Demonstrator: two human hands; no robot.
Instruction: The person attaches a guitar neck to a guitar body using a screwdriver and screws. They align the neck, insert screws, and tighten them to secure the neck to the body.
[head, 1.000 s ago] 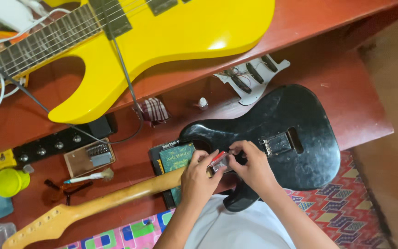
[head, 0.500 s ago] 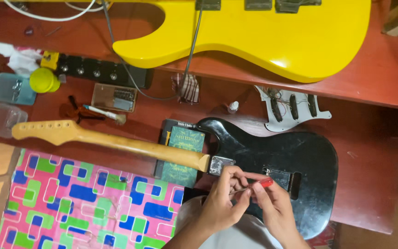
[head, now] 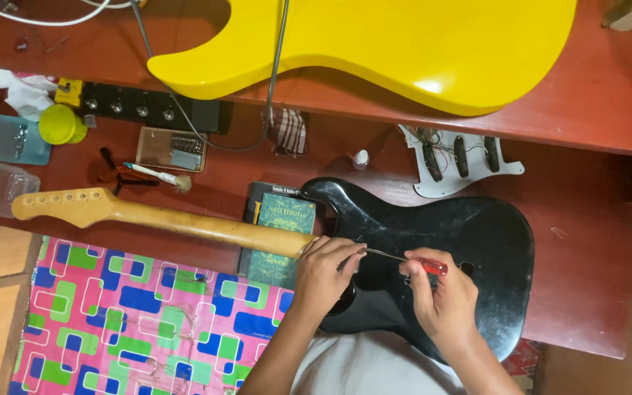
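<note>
Where tubs sit, small screws point(head: 17, 136) inside

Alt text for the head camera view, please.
A person's right hand holds a red-handled screwdriver against the back of a black electric guitar, while the left hand steadies its tip at the neck joint. A yellow guitar lies above.

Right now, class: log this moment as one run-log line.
left hand: at neck joint | right hand: holds red-handled screwdriver | black guitar body: back up on red table
</note>
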